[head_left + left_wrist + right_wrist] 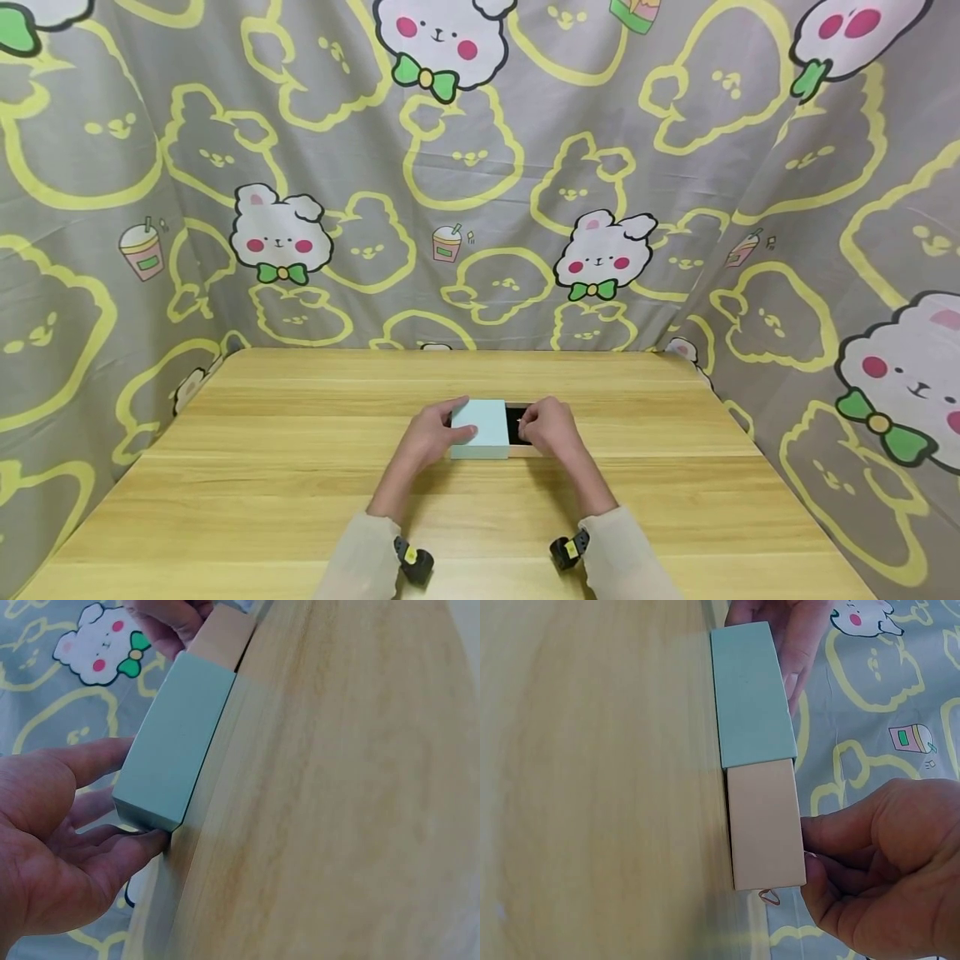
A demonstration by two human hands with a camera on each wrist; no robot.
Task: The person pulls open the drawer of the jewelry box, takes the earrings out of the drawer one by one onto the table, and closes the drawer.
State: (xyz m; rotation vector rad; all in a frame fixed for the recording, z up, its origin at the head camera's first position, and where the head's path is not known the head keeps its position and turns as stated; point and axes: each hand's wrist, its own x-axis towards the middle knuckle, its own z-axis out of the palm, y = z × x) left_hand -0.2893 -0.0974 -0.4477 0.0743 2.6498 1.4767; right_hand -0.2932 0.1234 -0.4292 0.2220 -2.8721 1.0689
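Note:
A mint-green box sleeve (480, 423) lies on the table, with its peach drawer (765, 825) pulled partway out to the right. The drawer's black lining (513, 427) shows in the head view. My left hand (429, 435) grips the sleeve's left end, its thumb over the top and other fingers around the end. Over the drawer, my right hand (552, 427) has thumb and fingers brought together, pinching a tiny whitish thing (520, 422) that is mostly hidden by the fingertips. A small ribbon loop (770, 897) sticks out of the drawer's end.
The box stands around the middle of a light wooden table (300, 500). A grey curtain (360, 167) printed with cartoon bears hangs behind the table and along both sides. Each wrist carries a small black camera (415, 562).

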